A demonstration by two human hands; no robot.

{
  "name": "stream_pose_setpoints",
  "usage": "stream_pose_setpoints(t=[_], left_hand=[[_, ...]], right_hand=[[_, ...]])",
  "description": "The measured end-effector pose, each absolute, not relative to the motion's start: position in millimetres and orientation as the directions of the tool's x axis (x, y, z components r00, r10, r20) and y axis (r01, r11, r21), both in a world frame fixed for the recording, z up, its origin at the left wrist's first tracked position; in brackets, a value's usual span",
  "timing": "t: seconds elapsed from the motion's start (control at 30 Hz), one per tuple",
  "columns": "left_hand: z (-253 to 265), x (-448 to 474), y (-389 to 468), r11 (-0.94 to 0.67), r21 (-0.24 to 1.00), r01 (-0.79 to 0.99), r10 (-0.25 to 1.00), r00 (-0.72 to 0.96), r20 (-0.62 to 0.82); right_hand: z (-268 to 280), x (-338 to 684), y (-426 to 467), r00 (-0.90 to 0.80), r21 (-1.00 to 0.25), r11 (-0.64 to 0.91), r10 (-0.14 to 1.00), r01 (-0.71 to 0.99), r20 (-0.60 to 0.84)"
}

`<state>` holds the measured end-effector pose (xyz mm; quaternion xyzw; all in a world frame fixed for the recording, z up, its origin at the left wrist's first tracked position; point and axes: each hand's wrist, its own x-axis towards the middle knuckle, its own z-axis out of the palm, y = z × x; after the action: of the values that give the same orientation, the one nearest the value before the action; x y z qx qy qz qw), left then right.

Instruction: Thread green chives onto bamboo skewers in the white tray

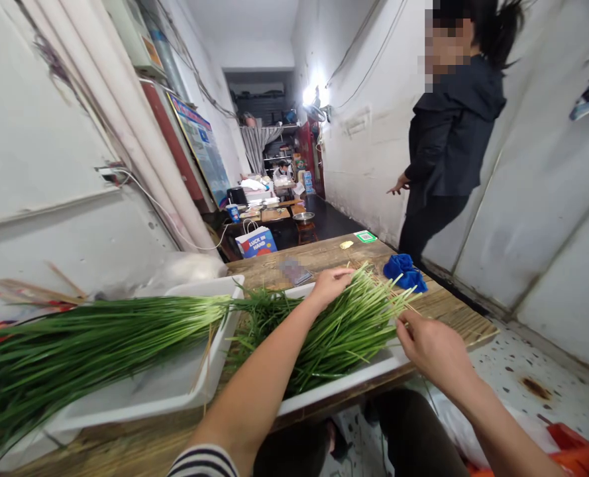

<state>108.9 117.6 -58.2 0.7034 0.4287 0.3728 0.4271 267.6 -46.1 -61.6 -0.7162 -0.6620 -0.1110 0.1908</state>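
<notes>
A heap of green garlic chives (pixel 344 331) lies in a white tray (pixel 319 395) in front of me, pale stem ends pointing right. My left hand (pixel 331 286) reaches over the heap, its fingers closed at the far edge of the stems. At the right end of the tray, my right hand (pixel 430 341) is curled with thumb and fingers together beside the stem ends. Whatever its fingertips hold is hidden. Thin brown sticks (pixel 411 307) show among the stem ends between the hands. More long chives (pixel 125 338) fill a second white tray (pixel 175 405) on the left.
The trays rest on a wooden table (pixel 453 318). A blue cloth (pixel 404 273), a green code card (pixel 365 236) and a clear plastic box (pixel 295 271) lie on it. A person in dark clothes (pixel 453 132) stands beyond the right corner. A paper bag (pixel 256 242) stands behind the table.
</notes>
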Motion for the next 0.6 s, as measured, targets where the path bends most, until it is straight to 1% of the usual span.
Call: stream_pose_setpoints(t=[0.07,0.13,0.23,0.33,0.43,0.53,0.6], left_hand=[[-57.3,108.5,117.9,-0.321,0.906,0.275,0.916,0.332,0.224],[-57.9,108.9,118.4,-0.356,0.892,0.277,0.907,0.332,0.258],[-58.2,111.6,116.3,-0.390,0.873,0.292,0.891,0.359,0.278],[-54.1,115.8,109.2,-0.437,0.851,0.293,0.865,0.397,0.308],[-46.4,118.8,100.3,-0.391,0.887,0.247,0.868,0.419,0.266],[-38.6,118.7,95.3,-0.273,0.950,0.150,0.900,0.388,0.198],[-35.2,117.4,95.0,-0.214,0.971,0.106,0.919,0.359,0.163]], right_hand=[[-68.2,265.0,-50.6,0.120,-0.251,0.005,0.868,0.968,0.481],[-73.9,258.1,-52.2,0.121,-0.380,0.097,0.851,0.920,0.511],[-77.8,247.0,-48.1,0.148,-0.584,0.209,0.851,0.785,0.503],[-77.9,244.2,-38.5,0.193,-0.747,0.257,0.868,0.613,0.457],[-78.0,248.5,-29.3,0.201,-0.814,0.261,0.888,0.519,0.413],[-78.4,252.2,-24.7,0.199,-0.808,0.269,0.884,0.525,0.423],[-78.8,252.8,-23.9,0.196,-0.802,0.262,0.886,0.536,0.421]])
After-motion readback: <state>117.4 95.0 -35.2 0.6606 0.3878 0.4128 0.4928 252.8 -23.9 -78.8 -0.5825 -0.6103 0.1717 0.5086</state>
